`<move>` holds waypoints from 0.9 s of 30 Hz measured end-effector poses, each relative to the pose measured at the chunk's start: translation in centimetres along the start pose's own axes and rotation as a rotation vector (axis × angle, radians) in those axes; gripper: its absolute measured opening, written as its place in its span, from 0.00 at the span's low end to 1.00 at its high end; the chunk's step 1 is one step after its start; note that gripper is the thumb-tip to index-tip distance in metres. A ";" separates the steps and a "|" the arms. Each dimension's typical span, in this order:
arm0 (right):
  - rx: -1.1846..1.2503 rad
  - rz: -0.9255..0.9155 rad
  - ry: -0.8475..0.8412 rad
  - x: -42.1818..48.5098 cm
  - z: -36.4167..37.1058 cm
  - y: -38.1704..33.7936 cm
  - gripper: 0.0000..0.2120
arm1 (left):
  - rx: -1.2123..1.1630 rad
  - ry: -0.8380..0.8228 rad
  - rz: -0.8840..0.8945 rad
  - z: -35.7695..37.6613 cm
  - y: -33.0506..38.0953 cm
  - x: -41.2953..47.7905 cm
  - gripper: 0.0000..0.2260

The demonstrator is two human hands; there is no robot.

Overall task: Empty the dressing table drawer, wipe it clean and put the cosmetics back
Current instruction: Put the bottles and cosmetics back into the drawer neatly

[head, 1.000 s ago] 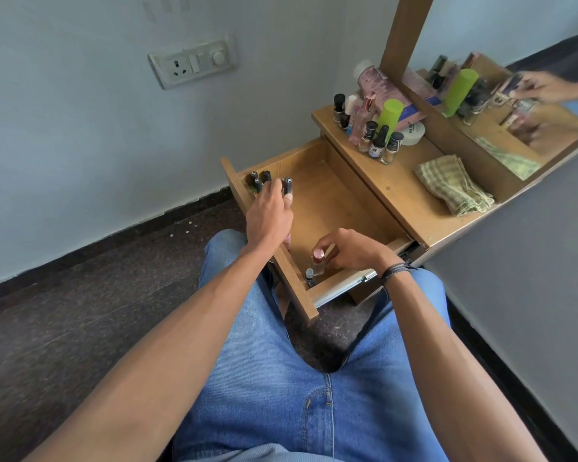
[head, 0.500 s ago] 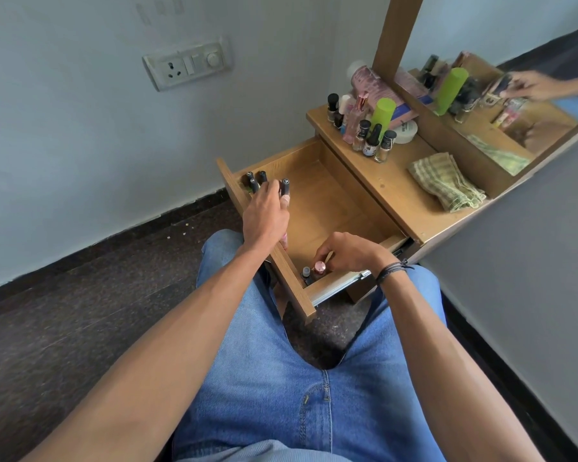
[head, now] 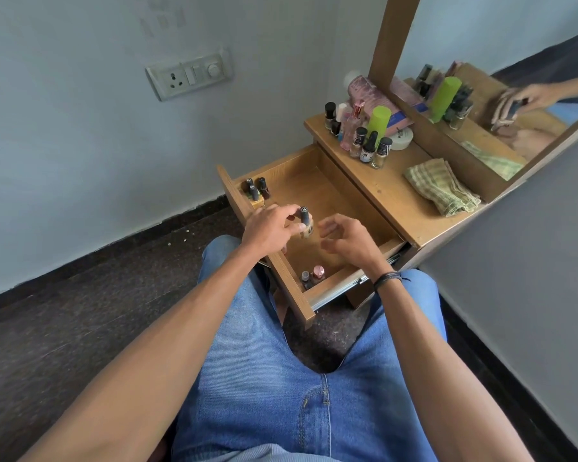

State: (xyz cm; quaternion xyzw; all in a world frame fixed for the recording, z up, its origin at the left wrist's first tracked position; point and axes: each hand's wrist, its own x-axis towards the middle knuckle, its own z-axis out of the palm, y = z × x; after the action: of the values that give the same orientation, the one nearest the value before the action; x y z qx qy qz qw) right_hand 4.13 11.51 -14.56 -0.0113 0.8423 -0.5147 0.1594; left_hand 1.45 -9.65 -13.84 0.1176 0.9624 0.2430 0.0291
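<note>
Step in hand, as I read it: the refill phase. The drawer (head: 334,195) stands pulled out toward my lap w/ its floor mostly bare. The cloth (head: 442,186) lies folded on the counter (head: 381,191), so the wipe looks done.

My left hand (head: 267,228) pinches one dark-capped bottle (head: 305,223) by cap and neck. It's roughly upright, above the drawer's left side, close to the front panel. My right hand (head: 351,241) hovers just beside it over the drawer, fingers loosely spread and gripping nothing.

Next move, my guess: lower this bottle onto the drawer floor and let go gently so it stays standing, w/o bumping the ones already in. Then the free right hand goes up to the counter for the next item.

Counts:
- In the drawer there are 5 bottles: a far-corner trio (head: 256,191) and a near-corner pair (head: 312,276).
- In hand there is 1 bottle.
- Left on the counter is a small-bottle cluster (head: 369,145) of approx 7. Some overlap, so I can't be sure of that no.
- Also on the counter are 1 green tube (head: 379,121), 1 white jar (head: 401,138), 1 pink pouch (head: 369,91) and 1 cloth.

So most of the refill is yet to go.
</note>
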 end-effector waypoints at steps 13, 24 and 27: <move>-0.184 -0.072 0.031 3.1 2.1 -0.2 0.16 | 0.026 0.014 0.027 0.0 0.6 -0.4 0.13; -0.248 -0.062 0.085 6.4 3.6 0.1 0.11 | -0.063 0.242 -0.058 0.3 1.0 -1.0 0.21; -0.317 -0.058 0.058 8.2 4.4 -0.3 0.12 | -0.097 0.336 -0.104 0.4 1.3 -1.3 0.23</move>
State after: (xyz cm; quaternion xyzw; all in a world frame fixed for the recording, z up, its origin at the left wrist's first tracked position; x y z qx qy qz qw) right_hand -2.51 6.08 -18.26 -0.0457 0.9165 -0.3800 0.1162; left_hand 3.00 -8.63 -13.61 0.0238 0.9457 0.3036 -0.1139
